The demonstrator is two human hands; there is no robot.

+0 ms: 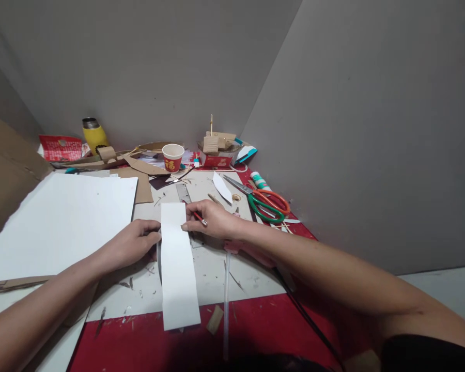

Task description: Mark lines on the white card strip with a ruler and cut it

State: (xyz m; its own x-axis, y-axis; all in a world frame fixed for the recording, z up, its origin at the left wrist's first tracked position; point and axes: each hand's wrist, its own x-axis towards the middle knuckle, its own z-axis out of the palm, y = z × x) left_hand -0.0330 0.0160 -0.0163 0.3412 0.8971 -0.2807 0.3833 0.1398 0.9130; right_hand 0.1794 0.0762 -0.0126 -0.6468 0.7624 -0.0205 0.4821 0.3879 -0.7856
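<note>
A long white strip of card (178, 263) is held just over the work board, its near end reaching past the board's front edge. On its left edge my left hand (137, 238) pinches it between thumb and fingers. My right hand (213, 218) grips the opposite edge near the far end, with a red pencil (200, 218) tucked in the same fingers. Under and behind the strip lies a ruler (183, 193), partly covered. Below my right forearm a pink glue gun (251, 251) rests with a clear glue stick (227, 305) sticking out toward me.
Scissors (269, 202) with orange and green handles lie at the right. A paper cup (173, 157), a cardboard boat model (219, 150) and a yellow bottle (94, 135) stand at the back. White sheets (73, 222) and a cardboard box (11, 175) fill the left side.
</note>
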